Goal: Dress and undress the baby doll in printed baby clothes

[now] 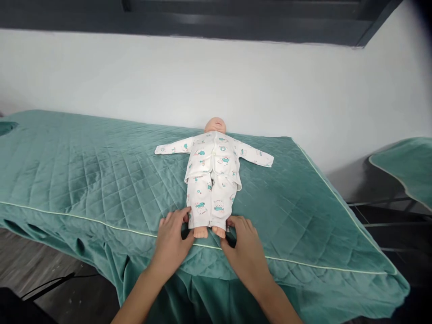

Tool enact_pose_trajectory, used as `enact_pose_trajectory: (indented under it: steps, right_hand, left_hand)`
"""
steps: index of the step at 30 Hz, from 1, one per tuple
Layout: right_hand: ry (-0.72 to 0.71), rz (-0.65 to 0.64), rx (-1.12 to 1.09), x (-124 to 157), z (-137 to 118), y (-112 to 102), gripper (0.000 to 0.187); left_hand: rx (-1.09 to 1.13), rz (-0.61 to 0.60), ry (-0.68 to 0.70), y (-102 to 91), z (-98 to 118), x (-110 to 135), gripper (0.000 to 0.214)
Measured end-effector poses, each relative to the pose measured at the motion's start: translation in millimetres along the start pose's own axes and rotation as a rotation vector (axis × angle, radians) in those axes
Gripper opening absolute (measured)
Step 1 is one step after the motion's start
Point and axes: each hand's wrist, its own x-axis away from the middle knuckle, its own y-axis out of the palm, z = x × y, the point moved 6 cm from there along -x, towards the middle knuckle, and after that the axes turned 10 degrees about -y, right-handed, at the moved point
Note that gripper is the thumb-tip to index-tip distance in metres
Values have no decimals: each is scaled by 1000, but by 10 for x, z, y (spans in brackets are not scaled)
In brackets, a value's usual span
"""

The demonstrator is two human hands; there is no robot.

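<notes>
A baby doll (216, 125) lies on its back with its arms spread and its feet toward me. It wears a white printed long-sleeved top (214, 155) and matching white trousers (200, 198); both bare feet stick out below the cuffs. My left hand (173, 238) is beside the left-hand trouser leg, its index fingertip touching the fabric edge and its thumb near the foot. On the other side, my right hand (245, 247) has its index finger at the right-hand cuff. Thumb and fingers are apart on both hands, with dark gaps between them.
A green quilted cover (118, 180) with pale piping spreads over the bed and hangs down at the front. Behind it stands a white wall (135, 81) below a dark frame (236, 22). At right is another green-covered surface (408, 166) near metal bars (391, 224).
</notes>
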Motion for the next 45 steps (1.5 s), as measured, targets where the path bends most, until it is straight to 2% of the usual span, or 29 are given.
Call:
enact_pose_trajectory:
  steps: [2,5,9,12,16,18,22,28,30,34,36,38,41,43,45]
  right_hand:
    - [-4,-21,-12,-80,-17,12,11]
    - [27,-43,-157,-128,-59,-51,19]
    - [86,-33,-407,-85,-228,-322,26]
    - [110,-6,-419,-48,-324,-506,27]
    - [123,-52,-364,-15,-280,-431,23]
    - [82,-34,-308,-14,-253,-356,18]
    - [-60,41,-199,-66,-339,-317,16]
    - [-128,18,-283,-157,-502,-393,10]
    - [-159,4,-273,-123,-503,-418,10]
    - [-146,-83,-271,14,-388,-423,12]
    - [-118,-134,-298,46,-296,-419,14]
    - [-74,-140,-322,-12,-163,-427,21]
    - [71,37,-319,-336,193,-490,28]
    - [195,218,-265,-674,502,-542,27]
    - [365,248,-176,-1055,818,-500,28]
  left_hand:
    - [27,21,-7,13,-3,-18,38]
    - [96,52,-25,-13,-16,-27,28]
    - [253,63,-54,-150,-22,40,24]
    - [285,57,-85,-230,-51,123,24]
    - [258,-2,-92,-185,-121,205,24]
    - [245,22,-49,-172,-124,218,24]
    - [159,157,123,-236,1,176,28]
    - [77,184,378,-337,301,118,17]
    - [94,168,428,-366,318,159,19]
    - [131,3,506,-335,179,216,18]
    - [226,-34,417,-340,16,109,14]
    - [337,9,207,-355,-185,-134,15]
    - [551,99,-125,-327,-409,-637,28]
    - [735,84,-208,-254,-398,-1008,37]
    - [840,35,-244,-163,-311,-1359,42]
